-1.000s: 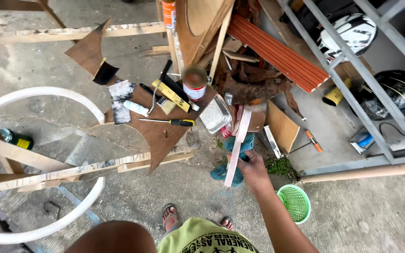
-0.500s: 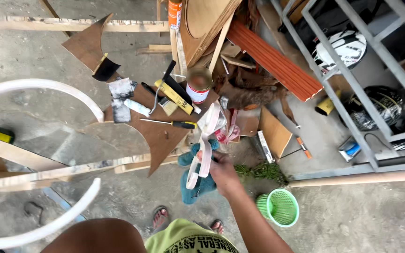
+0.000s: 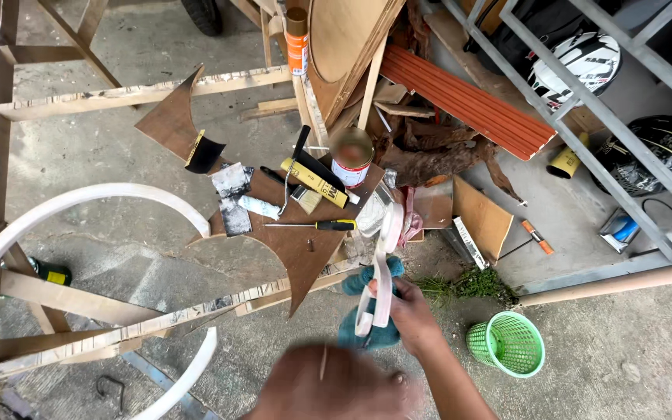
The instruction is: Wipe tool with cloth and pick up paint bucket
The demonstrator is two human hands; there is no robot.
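My right hand [image 3: 412, 317] is closed around the lower end of a white curved wooden strip [image 3: 386, 257], holding it upright over the concrete floor. A blue cloth-like item [image 3: 367, 336] lies on the ground right under the hand. Just beyond the strip is a dark brown pointed board [image 3: 297, 245] carrying a screwdriver with a yellow and black handle [image 3: 316, 225], a paint can [image 3: 351, 159], a yellow tool [image 3: 313, 183] and a brush. My left hand is not visible. A blurred brown shape [image 3: 336, 386] fills the bottom edge, and I cannot tell what it is.
A large white ring [image 3: 79, 201] rests on a rough wooden frame [image 3: 141, 95] at the left. A green plastic basket [image 3: 507, 342] stands at the lower right. Orange-red slats [image 3: 468, 101], plywood pieces and a grey metal rack [image 3: 585, 155] with helmets crowd the upper right.
My right hand has drawn the white curved strip away from the pile by the board, down and leftward toward me. The strip now stands nearer my body.
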